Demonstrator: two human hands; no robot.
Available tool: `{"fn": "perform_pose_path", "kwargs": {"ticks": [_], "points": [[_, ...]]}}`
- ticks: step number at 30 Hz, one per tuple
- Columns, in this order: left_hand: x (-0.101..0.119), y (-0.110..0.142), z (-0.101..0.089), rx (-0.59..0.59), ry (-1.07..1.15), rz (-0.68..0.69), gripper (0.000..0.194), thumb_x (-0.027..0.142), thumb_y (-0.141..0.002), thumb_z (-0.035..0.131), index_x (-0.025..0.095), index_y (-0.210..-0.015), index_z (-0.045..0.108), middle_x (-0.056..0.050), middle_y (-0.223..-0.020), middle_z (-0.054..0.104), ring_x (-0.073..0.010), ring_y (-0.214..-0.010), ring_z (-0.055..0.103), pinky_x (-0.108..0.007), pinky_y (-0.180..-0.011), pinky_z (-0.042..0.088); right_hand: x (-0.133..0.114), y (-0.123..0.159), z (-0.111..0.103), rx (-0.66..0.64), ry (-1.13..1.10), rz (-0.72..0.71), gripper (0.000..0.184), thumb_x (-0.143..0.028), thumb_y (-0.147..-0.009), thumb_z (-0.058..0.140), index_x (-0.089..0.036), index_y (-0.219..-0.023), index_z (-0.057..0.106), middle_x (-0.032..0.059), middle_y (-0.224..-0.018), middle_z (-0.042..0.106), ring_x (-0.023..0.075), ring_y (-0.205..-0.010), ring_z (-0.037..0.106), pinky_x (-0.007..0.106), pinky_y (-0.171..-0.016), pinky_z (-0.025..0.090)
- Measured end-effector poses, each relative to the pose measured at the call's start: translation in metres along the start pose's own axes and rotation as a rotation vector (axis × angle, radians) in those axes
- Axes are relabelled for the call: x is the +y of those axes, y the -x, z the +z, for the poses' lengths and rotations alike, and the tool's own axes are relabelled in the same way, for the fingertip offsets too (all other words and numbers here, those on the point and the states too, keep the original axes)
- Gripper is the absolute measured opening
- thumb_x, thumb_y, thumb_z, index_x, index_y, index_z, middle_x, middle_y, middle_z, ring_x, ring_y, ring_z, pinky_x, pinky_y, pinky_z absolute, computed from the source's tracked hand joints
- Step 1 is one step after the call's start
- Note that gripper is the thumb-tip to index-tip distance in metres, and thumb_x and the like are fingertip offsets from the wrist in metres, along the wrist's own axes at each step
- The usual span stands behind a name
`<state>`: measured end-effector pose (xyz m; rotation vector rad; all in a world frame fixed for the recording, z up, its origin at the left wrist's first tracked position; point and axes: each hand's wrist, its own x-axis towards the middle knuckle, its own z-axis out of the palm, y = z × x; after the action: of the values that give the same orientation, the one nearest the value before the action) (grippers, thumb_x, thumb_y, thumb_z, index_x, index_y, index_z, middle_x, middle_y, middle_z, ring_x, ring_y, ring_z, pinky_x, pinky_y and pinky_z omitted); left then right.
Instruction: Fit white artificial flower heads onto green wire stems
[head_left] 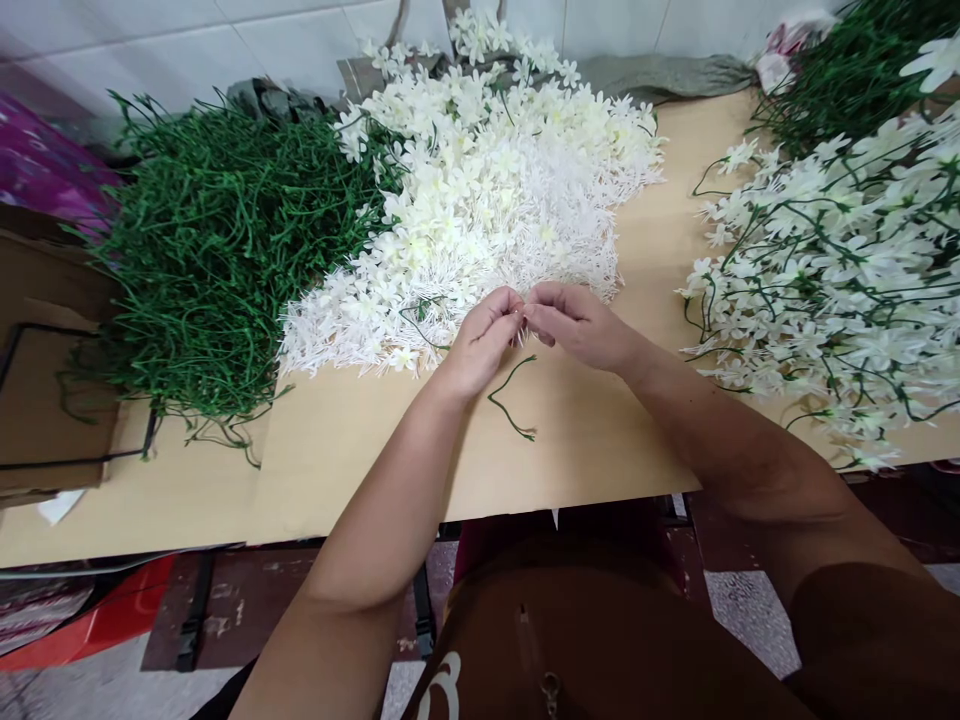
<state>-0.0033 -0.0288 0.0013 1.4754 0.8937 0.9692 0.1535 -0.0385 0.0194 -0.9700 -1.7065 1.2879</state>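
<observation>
My left hand (485, 342) and my right hand (577, 322) meet at the near edge of a heap of white artificial flowers (457, 210). Thumb and fingers of each are pinched together, fingertips touching. Whatever lies between them is too small and covered to name. Just below the hands, a loose green plastic stem (492, 399) with a bend in it rests on the table (360, 450). Another thin green stem (415, 325) lies at the flower heap's edge, left of my left hand.
A large pile of green stems (232, 230) is on the left, beside a cardboard box (52, 380). To the right spread white flowers joined to green stems (847, 260), with more green stems (847, 70) behind. A tiled wall (300, 50) closes off the back.
</observation>
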Motion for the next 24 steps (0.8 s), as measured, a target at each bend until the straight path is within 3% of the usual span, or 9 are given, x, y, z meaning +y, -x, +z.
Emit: {"fn": "perform_pose_path", "kwargs": {"ticks": [5,9,11,14,16,18,20,22,24], "points": [[0.008,0.001,0.000,-0.093,0.161,-0.010,0.015,0.021,-0.079,0.049,0.020,-0.065,0.045,0.002,-0.056,0.046,-0.0108,-0.054,0.046,-0.026,-0.055,0.041,-0.001,-0.003,0.002,-0.067,-0.431,0.009,0.039,-0.038,-0.086,0.057,-0.020,-0.058,0.036,-0.0067,-0.052,0.035,0.0057,-0.050,0.035,0.023,-0.050,0.034],[0.011,0.002,0.003,-0.087,0.236,-0.071,0.013,0.022,-0.079,0.049,0.020,-0.066,0.047,0.001,-0.057,0.046,-0.0109,-0.055,0.049,-0.026,-0.055,0.045,-0.022,0.003,-0.012,-0.112,-0.449,-0.069,0.046,-0.052,-0.088,0.054,-0.022,-0.059,0.033,-0.0058,-0.054,0.035,0.0071,-0.050,0.039,0.026,-0.050,0.041],[0.011,0.001,0.002,-0.043,0.213,-0.075,0.011,0.023,-0.078,0.053,0.020,-0.068,0.050,0.000,-0.062,0.051,-0.0102,-0.056,0.049,-0.025,-0.054,0.044,-0.036,0.009,-0.024,-0.373,-0.389,-0.079,0.046,-0.057,-0.082,0.061,-0.020,-0.059,0.045,-0.0034,-0.055,0.045,0.0084,-0.052,0.047,0.027,-0.054,0.046],[0.009,-0.002,-0.005,0.036,0.217,-0.037,0.012,0.025,-0.073,0.061,0.019,-0.069,0.052,0.001,-0.065,0.054,-0.0087,-0.055,0.048,-0.023,-0.051,0.042,-0.052,0.017,-0.041,-0.898,-0.241,-0.010,0.040,-0.052,-0.062,0.081,-0.016,-0.065,0.064,0.0018,-0.061,0.061,0.0111,-0.060,0.058,0.026,-0.059,0.050],[0.008,-0.003,-0.010,0.043,0.217,-0.015,0.016,0.029,-0.070,0.067,0.019,-0.069,0.055,0.001,-0.066,0.055,-0.0087,-0.056,0.049,-0.023,-0.051,0.042,-0.056,0.020,-0.044,-1.057,-0.153,0.032,0.037,-0.050,-0.062,0.081,-0.016,-0.069,0.068,0.0036,-0.066,0.066,0.0115,-0.065,0.061,0.025,-0.062,0.050],[0.006,-0.003,-0.012,0.031,0.210,0.002,0.021,0.034,-0.067,0.073,0.018,-0.070,0.059,0.001,-0.065,0.057,-0.0089,-0.057,0.050,-0.023,-0.052,0.042,-0.052,0.018,-0.042,-0.956,-0.075,0.024,0.035,-0.051,-0.074,0.072,-0.016,-0.068,0.066,0.0030,-0.068,0.065,0.0098,-0.065,0.059,0.024,-0.062,0.049],[0.005,-0.003,-0.012,0.041,0.199,0.018,0.026,0.037,-0.064,0.079,0.018,-0.073,0.063,0.001,-0.066,0.059,-0.0087,-0.058,0.052,-0.023,-0.054,0.042,-0.039,0.014,-0.035,-0.612,0.028,-0.031,0.034,-0.048,-0.078,0.068,-0.016,-0.067,0.061,0.0010,-0.067,0.061,0.0082,-0.062,0.053,0.023,-0.059,0.046],[0.004,-0.003,-0.010,0.077,0.194,0.026,0.029,0.040,-0.063,0.081,0.018,-0.075,0.066,0.000,-0.068,0.061,-0.0082,-0.060,0.053,-0.022,-0.056,0.043,-0.023,0.009,-0.026,-0.181,0.143,-0.097,0.032,-0.043,-0.071,0.076,-0.017,-0.072,0.056,0.0001,-0.073,0.058,0.0082,-0.065,0.051,0.022,-0.058,0.044],[0.004,-0.003,-0.008,0.108,0.204,0.014,0.031,0.042,-0.062,0.083,0.018,-0.075,0.067,0.001,-0.068,0.062,-0.0079,-0.060,0.054,-0.022,-0.056,0.043,-0.008,0.006,-0.017,0.096,0.214,-0.140,0.036,-0.039,-0.065,0.080,-0.017,-0.080,0.055,0.0016,-0.085,0.057,0.0087,-0.069,0.051,0.022,-0.057,0.044]]}}
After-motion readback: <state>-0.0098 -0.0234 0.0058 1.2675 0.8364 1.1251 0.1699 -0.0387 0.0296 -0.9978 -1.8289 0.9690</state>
